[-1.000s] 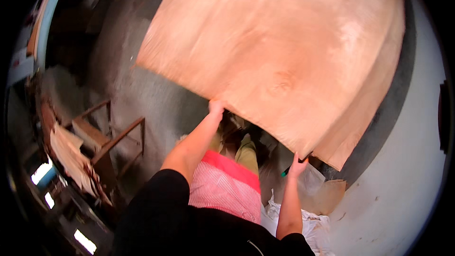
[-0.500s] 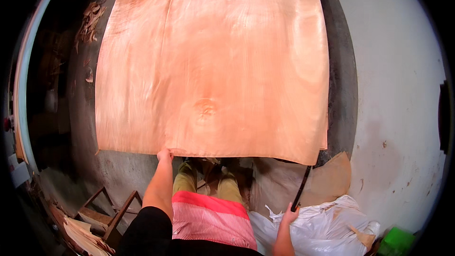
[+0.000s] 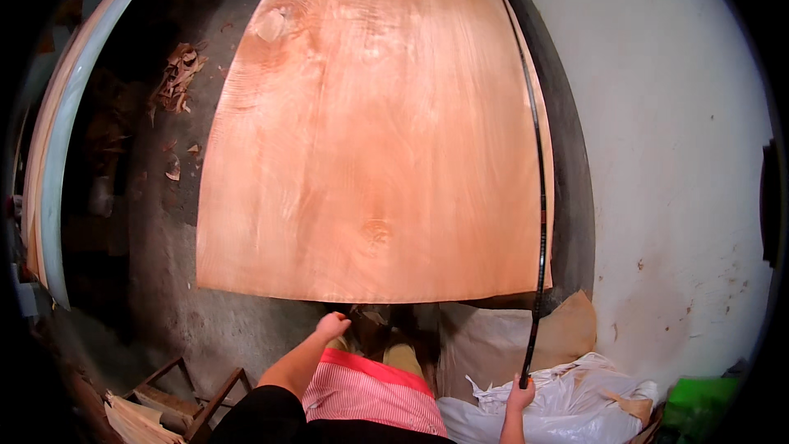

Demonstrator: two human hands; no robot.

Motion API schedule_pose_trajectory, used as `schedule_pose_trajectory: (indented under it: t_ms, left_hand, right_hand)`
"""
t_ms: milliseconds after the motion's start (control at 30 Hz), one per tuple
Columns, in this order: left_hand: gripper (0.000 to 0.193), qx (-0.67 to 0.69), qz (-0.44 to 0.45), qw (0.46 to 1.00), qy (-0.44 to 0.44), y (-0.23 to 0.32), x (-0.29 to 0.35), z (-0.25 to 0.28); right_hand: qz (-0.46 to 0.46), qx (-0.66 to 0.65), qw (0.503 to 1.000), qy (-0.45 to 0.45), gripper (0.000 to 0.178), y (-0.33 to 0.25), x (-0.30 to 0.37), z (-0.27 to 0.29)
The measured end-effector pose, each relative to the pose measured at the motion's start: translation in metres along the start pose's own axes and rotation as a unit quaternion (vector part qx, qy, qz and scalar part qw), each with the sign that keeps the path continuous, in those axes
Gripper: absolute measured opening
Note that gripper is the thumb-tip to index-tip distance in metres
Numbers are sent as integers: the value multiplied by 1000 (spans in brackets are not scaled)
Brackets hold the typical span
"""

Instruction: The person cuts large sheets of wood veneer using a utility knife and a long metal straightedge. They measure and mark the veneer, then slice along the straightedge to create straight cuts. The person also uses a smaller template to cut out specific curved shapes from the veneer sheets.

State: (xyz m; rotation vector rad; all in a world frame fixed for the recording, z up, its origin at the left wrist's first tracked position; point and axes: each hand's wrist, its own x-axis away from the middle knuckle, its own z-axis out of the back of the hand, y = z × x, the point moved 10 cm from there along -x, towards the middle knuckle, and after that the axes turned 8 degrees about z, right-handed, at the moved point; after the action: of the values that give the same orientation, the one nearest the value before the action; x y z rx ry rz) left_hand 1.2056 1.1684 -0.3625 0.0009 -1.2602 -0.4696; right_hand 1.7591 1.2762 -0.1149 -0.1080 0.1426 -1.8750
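A large thin sheet of orange-brown wood veneer (image 3: pixel 378 156) lies flat before me, a knot near its close edge. My left hand (image 3: pixel 333 326) is just below that edge, apart from it, fingers curled with nothing visible in them. My right hand (image 3: pixel 519 395) is closed around the lower end of a long thin black rod (image 3: pixel 542 234). The rod runs away from me over the right side of the veneer, close to its right edge. Part of the fingers on the rod is hidden.
A pale wall (image 3: pixel 674 156) rises on the right. White plastic sheeting (image 3: pixel 567 411) and a green thing (image 3: pixel 699 405) lie at the lower right. Wood scraps (image 3: pixel 179 78) litter the dark floor at left. A wooden frame (image 3: pixel 218 403) stands at the lower left, near veneer offcuts (image 3: pixel 136 425).
My left hand has let go of the veneer's near edge and drawn back to the right. The rod, earlier mostly hidden under the sheet, now shows above it. The sheet lies flatter.
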Motion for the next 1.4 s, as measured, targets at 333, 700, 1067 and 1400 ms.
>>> schedule_pose_trajectory:
  t_ms: [333,700,1067,1400]
  left_hand:
    - [38,-13,-150,989,11,-13,49,116]
    - [19,287,20,934,213,-346,109,270]
    - [43,13,-4,995,103,-478,172,193]
    - [45,163,-108,966,172,-481,187,318]
  right_hand:
    - [40,-267,908,-322,17,-190,137,-95]
    - [122,-162,918,-341,21,-204,269,-73]
    - [250,-116,889,-366,28,-244,420,-42]
    - [232,-222,923,-212,30,-429,422,-61]
